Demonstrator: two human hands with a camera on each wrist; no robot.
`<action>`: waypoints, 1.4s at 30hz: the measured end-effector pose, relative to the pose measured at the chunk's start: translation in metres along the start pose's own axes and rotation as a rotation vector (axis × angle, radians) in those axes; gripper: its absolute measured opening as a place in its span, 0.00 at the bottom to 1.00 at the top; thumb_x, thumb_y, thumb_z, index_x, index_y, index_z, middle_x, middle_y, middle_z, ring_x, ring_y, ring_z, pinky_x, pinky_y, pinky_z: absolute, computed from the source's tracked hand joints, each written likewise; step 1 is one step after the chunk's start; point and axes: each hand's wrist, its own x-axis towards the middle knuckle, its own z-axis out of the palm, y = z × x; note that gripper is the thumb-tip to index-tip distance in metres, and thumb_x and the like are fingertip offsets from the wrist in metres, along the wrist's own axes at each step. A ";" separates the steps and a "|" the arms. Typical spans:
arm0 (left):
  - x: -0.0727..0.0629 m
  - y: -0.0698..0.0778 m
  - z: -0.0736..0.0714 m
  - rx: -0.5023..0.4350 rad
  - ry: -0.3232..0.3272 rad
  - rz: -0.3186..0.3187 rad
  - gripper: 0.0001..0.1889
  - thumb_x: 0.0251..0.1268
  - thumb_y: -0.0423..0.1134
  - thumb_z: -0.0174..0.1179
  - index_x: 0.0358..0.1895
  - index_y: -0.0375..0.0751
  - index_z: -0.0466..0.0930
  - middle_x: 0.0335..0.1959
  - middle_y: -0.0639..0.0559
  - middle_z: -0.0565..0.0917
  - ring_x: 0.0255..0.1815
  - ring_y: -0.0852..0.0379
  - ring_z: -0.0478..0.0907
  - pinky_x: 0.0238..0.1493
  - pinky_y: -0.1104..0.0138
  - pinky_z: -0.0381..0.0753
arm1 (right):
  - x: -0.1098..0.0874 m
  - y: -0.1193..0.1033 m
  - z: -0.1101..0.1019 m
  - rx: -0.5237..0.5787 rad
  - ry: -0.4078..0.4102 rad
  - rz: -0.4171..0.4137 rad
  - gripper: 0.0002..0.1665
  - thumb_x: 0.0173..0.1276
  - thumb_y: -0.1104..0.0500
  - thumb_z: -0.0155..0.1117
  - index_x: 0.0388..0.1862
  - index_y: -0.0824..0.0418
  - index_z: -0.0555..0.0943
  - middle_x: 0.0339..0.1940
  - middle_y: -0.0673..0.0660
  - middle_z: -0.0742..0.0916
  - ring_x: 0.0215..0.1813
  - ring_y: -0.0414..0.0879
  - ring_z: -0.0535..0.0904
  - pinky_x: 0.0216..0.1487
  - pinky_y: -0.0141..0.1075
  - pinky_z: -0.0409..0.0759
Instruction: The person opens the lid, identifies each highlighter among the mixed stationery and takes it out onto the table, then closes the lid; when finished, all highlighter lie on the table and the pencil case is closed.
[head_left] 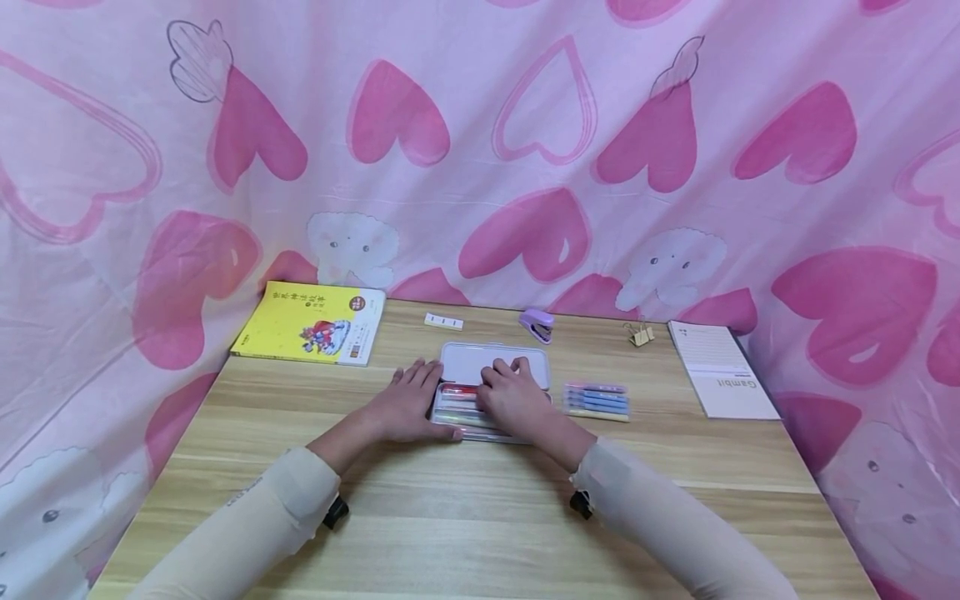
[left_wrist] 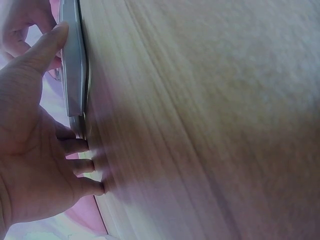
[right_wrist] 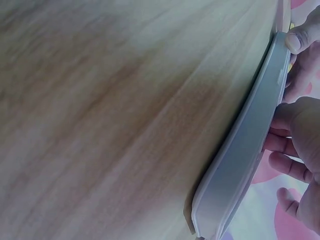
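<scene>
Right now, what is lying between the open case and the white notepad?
In the head view, a row of pens lies between the case and the notepad; a binder clip sits farther back.

I see a person in long cream sleeves: the left sleeve (head_left: 232, 533) carries small, faint grey markings along its outer side, and the right sleeve (head_left: 675, 521) matches its colour. Both cuffs (head_left: 307, 479) look crumpled, a small black block (head_left: 336, 512) jutting beneath each. The left hand (head_left: 405, 406) and right hand (head_left: 516, 402) are bare.
</scene>
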 end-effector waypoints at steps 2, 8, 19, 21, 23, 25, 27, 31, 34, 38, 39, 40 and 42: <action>0.000 0.000 0.000 0.000 -0.002 -0.001 0.70 0.63 0.80 0.67 0.92 0.35 0.44 0.94 0.38 0.49 0.95 0.34 0.40 0.93 0.37 0.43 | 0.000 0.000 0.001 0.019 0.012 0.005 0.13 0.84 0.47 0.66 0.47 0.51 0.92 0.47 0.51 0.88 0.55 0.51 0.80 0.60 0.56 0.82; 0.001 0.000 0.000 0.011 -0.008 -0.003 0.70 0.63 0.80 0.66 0.92 0.35 0.44 0.94 0.38 0.48 0.95 0.35 0.39 0.93 0.37 0.42 | -0.003 0.003 -0.004 0.100 0.047 0.014 0.12 0.85 0.48 0.66 0.48 0.51 0.92 0.47 0.52 0.89 0.53 0.51 0.82 0.59 0.55 0.84; 0.000 0.000 -0.002 0.022 0.000 -0.002 0.70 0.63 0.80 0.67 0.91 0.34 0.45 0.93 0.37 0.51 0.95 0.33 0.42 0.93 0.36 0.44 | -0.012 0.011 -0.007 0.111 0.094 -0.018 0.08 0.82 0.51 0.70 0.53 0.51 0.89 0.52 0.50 0.87 0.57 0.48 0.82 0.61 0.50 0.84; 0.000 0.000 -0.001 0.027 -0.002 -0.005 0.70 0.63 0.80 0.66 0.92 0.35 0.45 0.94 0.38 0.51 0.95 0.34 0.42 0.93 0.37 0.44 | -0.014 0.013 -0.006 0.098 0.105 -0.026 0.08 0.82 0.52 0.70 0.54 0.51 0.88 0.52 0.50 0.87 0.57 0.48 0.82 0.61 0.50 0.84; 0.000 0.000 -0.001 0.022 0.002 -0.002 0.70 0.63 0.80 0.66 0.91 0.34 0.45 0.93 0.37 0.51 0.95 0.33 0.42 0.93 0.36 0.44 | -0.015 0.014 -0.006 0.091 0.118 -0.030 0.07 0.82 0.52 0.70 0.53 0.51 0.88 0.52 0.50 0.86 0.57 0.49 0.82 0.61 0.50 0.83; 0.000 0.000 -0.001 0.016 0.005 -0.002 0.70 0.63 0.80 0.67 0.91 0.33 0.45 0.93 0.36 0.50 0.95 0.32 0.42 0.93 0.36 0.44 | -0.017 0.015 -0.006 0.096 0.133 -0.030 0.07 0.82 0.52 0.70 0.53 0.51 0.88 0.51 0.50 0.86 0.56 0.49 0.81 0.61 0.51 0.83; 0.000 0.000 -0.001 0.010 0.004 0.000 0.70 0.63 0.79 0.67 0.91 0.33 0.44 0.93 0.35 0.50 0.95 0.32 0.41 0.93 0.36 0.44 | -0.019 0.016 -0.007 0.099 0.158 -0.033 0.07 0.81 0.51 0.71 0.52 0.51 0.88 0.49 0.51 0.86 0.55 0.50 0.81 0.61 0.52 0.82; 0.000 0.001 -0.001 0.007 0.007 0.002 0.70 0.64 0.79 0.67 0.91 0.33 0.44 0.93 0.35 0.50 0.95 0.32 0.41 0.93 0.36 0.44 | -0.023 0.019 -0.006 0.083 0.206 -0.043 0.09 0.79 0.49 0.73 0.49 0.52 0.89 0.47 0.51 0.87 0.53 0.50 0.82 0.61 0.53 0.81; 0.000 0.001 -0.001 0.013 0.010 0.005 0.69 0.64 0.78 0.67 0.91 0.32 0.45 0.93 0.35 0.50 0.95 0.32 0.42 0.93 0.36 0.44 | -0.027 0.021 -0.006 0.058 0.218 -0.050 0.11 0.77 0.47 0.75 0.49 0.52 0.89 0.47 0.51 0.87 0.53 0.50 0.82 0.61 0.53 0.82; -0.001 0.001 -0.002 0.013 0.009 0.009 0.69 0.64 0.78 0.68 0.91 0.32 0.45 0.93 0.35 0.50 0.95 0.32 0.42 0.93 0.36 0.44 | -0.033 0.025 -0.008 0.063 0.187 -0.037 0.11 0.79 0.48 0.74 0.51 0.52 0.89 0.49 0.51 0.88 0.55 0.50 0.82 0.65 0.54 0.81; -0.001 0.002 -0.002 0.011 0.009 0.009 0.69 0.64 0.77 0.68 0.91 0.32 0.45 0.93 0.35 0.50 0.95 0.32 0.42 0.93 0.36 0.44 | -0.034 0.027 -0.008 0.070 0.180 -0.031 0.10 0.79 0.48 0.73 0.51 0.52 0.89 0.49 0.51 0.88 0.55 0.50 0.81 0.66 0.54 0.81; -0.002 0.002 -0.003 0.009 0.008 0.009 0.69 0.64 0.77 0.68 0.91 0.31 0.45 0.93 0.35 0.50 0.95 0.32 0.42 0.93 0.36 0.44 | -0.036 0.028 -0.009 0.075 0.180 -0.025 0.09 0.79 0.49 0.73 0.51 0.52 0.89 0.49 0.51 0.88 0.55 0.50 0.81 0.67 0.55 0.81; -0.002 0.003 -0.003 0.005 0.009 0.009 0.69 0.64 0.77 0.69 0.91 0.31 0.45 0.93 0.35 0.50 0.95 0.32 0.42 0.93 0.36 0.44 | -0.039 0.032 -0.007 0.076 0.191 -0.016 0.08 0.79 0.50 0.74 0.49 0.52 0.89 0.48 0.51 0.87 0.55 0.50 0.81 0.66 0.55 0.81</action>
